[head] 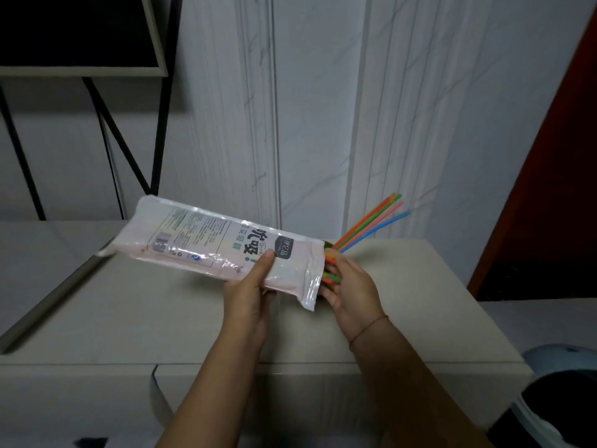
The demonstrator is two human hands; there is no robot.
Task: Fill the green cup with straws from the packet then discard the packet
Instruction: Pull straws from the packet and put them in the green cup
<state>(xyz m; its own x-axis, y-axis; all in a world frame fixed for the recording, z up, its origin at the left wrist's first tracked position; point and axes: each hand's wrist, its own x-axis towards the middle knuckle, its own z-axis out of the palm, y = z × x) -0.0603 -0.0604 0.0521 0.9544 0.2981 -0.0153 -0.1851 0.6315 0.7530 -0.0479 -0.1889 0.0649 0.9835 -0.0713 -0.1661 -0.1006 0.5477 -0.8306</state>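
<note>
The left hand pinches the packet level, its mouth at the mostly hidden cup. The right hand curls its fingers round straws, likely to draw them out.

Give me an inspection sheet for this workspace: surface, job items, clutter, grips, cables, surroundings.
Surface: beige cabinet top.
Job's things: packet held tilted above the top; coloured straws fan up behind its open end; green cup not clearly visible, likely behind the packet.
Clutter: nothing seen.
Grips: left hand grips the packet; right hand holds straw ends at its mouth.
Cables: black cable down the wall, left.
Surroundings: marbled wall, black stand, bin lower right.
</note>
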